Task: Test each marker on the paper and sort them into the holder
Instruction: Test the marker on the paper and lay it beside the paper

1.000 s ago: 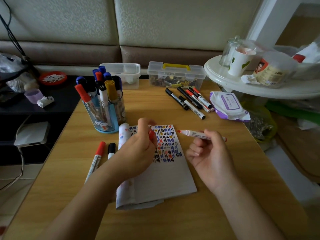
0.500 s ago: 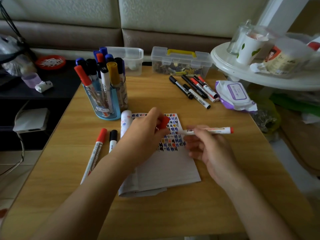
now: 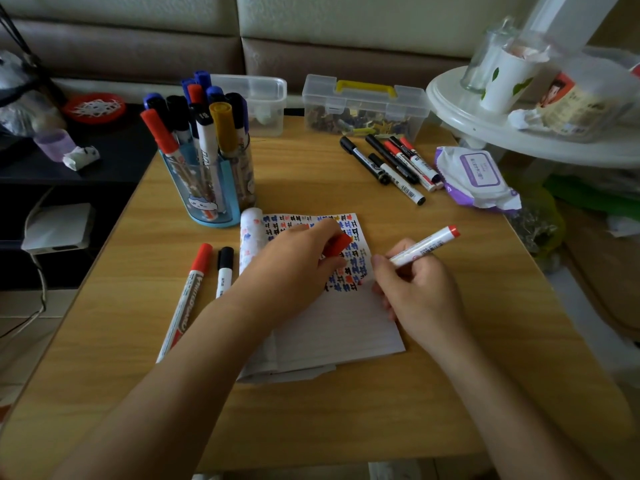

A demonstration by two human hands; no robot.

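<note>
At the centre of the frame, the right hand (image 3: 422, 289) pinches a white, red-ended marker (image 3: 426, 245), slanted with its tip down at the scribbled paper (image 3: 346, 327). The left hand (image 3: 294, 265) rests on the paper, fingers curled round a red cap (image 3: 337, 244). The blue holder (image 3: 214, 199), full of markers, stands on the desk (image 3: 311, 410) at upper left.
</note>
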